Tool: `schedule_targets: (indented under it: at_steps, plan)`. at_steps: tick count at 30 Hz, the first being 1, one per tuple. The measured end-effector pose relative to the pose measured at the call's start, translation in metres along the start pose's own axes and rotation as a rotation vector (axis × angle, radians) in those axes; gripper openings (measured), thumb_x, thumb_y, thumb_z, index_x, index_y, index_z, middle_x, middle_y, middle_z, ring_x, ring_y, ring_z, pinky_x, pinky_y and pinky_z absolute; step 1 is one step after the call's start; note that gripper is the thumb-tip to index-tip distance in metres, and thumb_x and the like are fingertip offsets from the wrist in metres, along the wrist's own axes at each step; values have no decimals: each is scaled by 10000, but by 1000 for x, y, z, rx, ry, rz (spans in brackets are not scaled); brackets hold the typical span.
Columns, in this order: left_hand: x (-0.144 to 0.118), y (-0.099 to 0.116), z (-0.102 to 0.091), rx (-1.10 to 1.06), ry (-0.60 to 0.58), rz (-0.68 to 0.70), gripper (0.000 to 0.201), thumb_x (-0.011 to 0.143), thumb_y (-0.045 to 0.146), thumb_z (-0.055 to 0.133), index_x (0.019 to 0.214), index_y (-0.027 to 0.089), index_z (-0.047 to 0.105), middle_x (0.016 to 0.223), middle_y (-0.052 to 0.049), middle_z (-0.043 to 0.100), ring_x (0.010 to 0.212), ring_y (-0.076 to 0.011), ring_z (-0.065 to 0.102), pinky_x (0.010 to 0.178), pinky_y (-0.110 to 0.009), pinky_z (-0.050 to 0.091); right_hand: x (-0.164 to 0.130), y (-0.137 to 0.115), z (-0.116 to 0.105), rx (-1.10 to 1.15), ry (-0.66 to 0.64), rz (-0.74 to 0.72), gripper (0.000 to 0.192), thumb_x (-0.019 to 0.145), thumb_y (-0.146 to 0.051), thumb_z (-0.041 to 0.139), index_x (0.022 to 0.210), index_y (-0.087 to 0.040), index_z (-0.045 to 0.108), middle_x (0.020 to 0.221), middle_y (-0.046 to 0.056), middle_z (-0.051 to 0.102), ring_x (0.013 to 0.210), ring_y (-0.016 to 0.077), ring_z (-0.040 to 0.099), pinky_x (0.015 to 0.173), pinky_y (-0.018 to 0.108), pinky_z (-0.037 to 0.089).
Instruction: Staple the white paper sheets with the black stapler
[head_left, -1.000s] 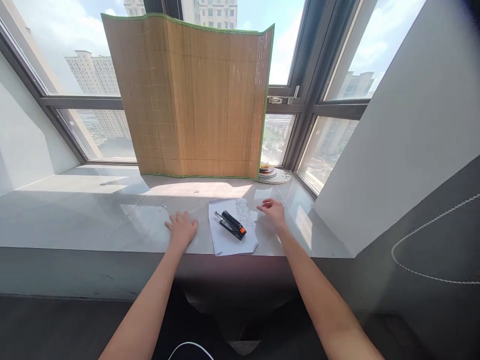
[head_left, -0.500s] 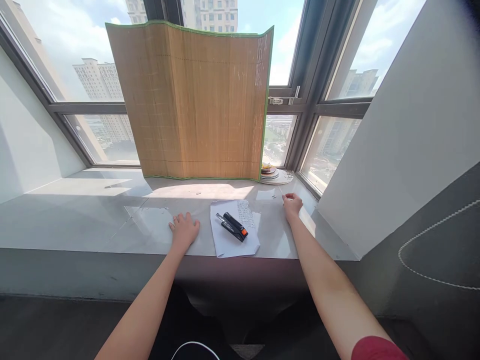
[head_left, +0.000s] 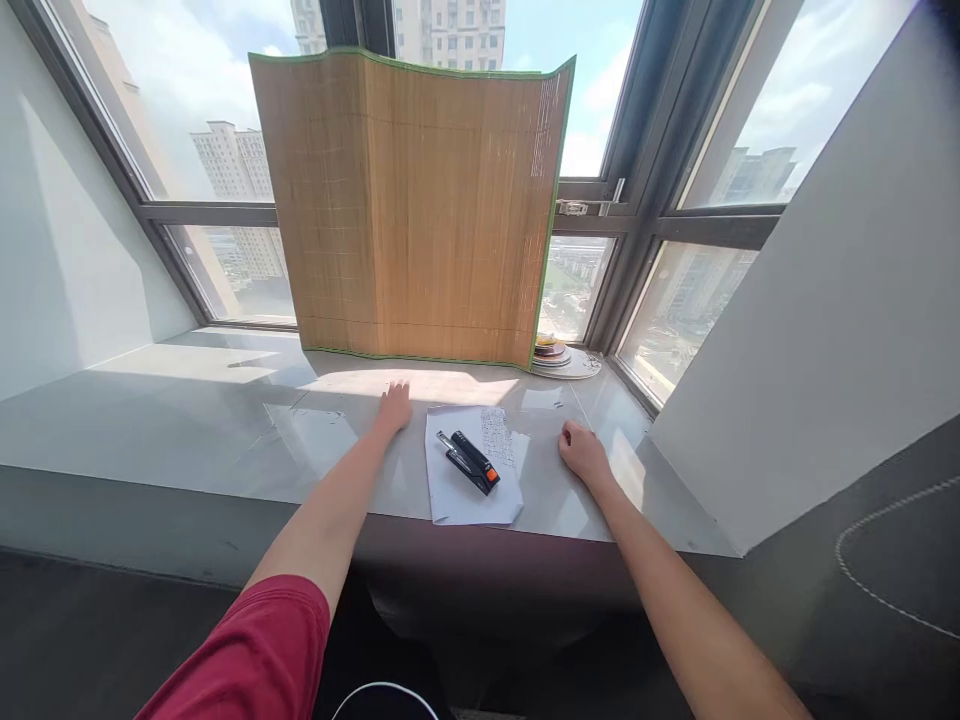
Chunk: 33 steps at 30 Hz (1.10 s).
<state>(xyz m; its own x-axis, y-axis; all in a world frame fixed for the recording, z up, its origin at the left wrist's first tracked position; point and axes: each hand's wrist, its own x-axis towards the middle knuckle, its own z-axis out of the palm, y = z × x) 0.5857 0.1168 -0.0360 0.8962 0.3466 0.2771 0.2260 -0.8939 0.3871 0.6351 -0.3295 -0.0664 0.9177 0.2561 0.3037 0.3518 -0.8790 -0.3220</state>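
An open black stapler [head_left: 469,462] with an orange patch lies slantwise on folded white paper [head_left: 457,508] between my hands. The paper's upper right part bears small dark writing. My left hand [head_left: 395,407] reaches to the sunlit strip of the sill, its fingers stretched forward; whatever lies beneath the fingertips is hidden. To the right of the paper, my right hand [head_left: 585,452] rests on the sill with its fingers curled in, and their inside cannot be seen. Just beyond it, tiny dark pieces [head_left: 556,404] lie beside a pale patch on the sill.
A bamboo mat [head_left: 427,210] with green edging stands upright against the window at the back of the sill [head_left: 187,430]. Stacked plates [head_left: 562,362] sit by its lower right corner. A slanted white wall [head_left: 795,330] closes the right side, where a beaded cord [head_left: 862,580] hangs.
My left hand has moved forward and right to the sunlit strip, covering a small piece seen there earlier. My right hand has drawn back from the tiny pieces and curled. The view has shifted slightly.
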Motion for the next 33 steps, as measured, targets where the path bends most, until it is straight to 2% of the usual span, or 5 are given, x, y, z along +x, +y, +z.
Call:
schedule_targets:
  at_steps: [12, 17, 24, 28, 33]
  plan:
    - [-92, 2, -3, 144, 93, 70, 230, 952, 54, 431, 936, 193, 613, 958, -104, 649, 951, -258, 601, 866, -379, 472, -4, -4, -7, 32, 13, -21, 191, 972, -155, 453, 866, -189, 608, 903, 87, 666, 799, 202, 571, 690, 301, 311]
    - [-129, 2, -1, 70, 198, 234, 242, 956, 30, 428, 1035, 178, 602, 1017, -111, 638, 960, -256, 606, 842, -385, 495, -21, -45, -6, 442, 80, -252, 188, 948, -275, 543, 774, -206, 564, 751, 17, 583, 752, 185, 537, 714, 283, 367]
    - [-133, 11, -9, -130, 257, 431, 210, 974, 58, 436, 1023, 194, 588, 1031, -92, 624, 966, -245, 614, 838, -386, 530, -50, -132, 11, 763, -113, -543, 368, 941, -534, 641, 1151, -233, 620, 1056, 40, 624, 906, 193, 573, 836, 305, 462]
    - [-130, 11, -9, -133, 244, 548, 202, 986, 76, 429, 1040, 203, 576, 1028, -79, 632, 972, -241, 597, 853, -387, 528, -46, -138, 8, 577, -281, -581, 653, 799, -448, 820, 1353, -245, 540, 1160, 67, 658, 974, 232, 619, 840, 315, 471]
    - [-129, 12, -8, -97, 178, 620, 205, 1005, 102, 425, 1097, 215, 568, 1037, -74, 642, 979, -242, 582, 860, -377, 501, -47, -138, 7, 543, -227, -647, 380, 843, -202, 707, 1213, -232, 623, 1095, 52, 697, 973, 222, 646, 846, 296, 467]
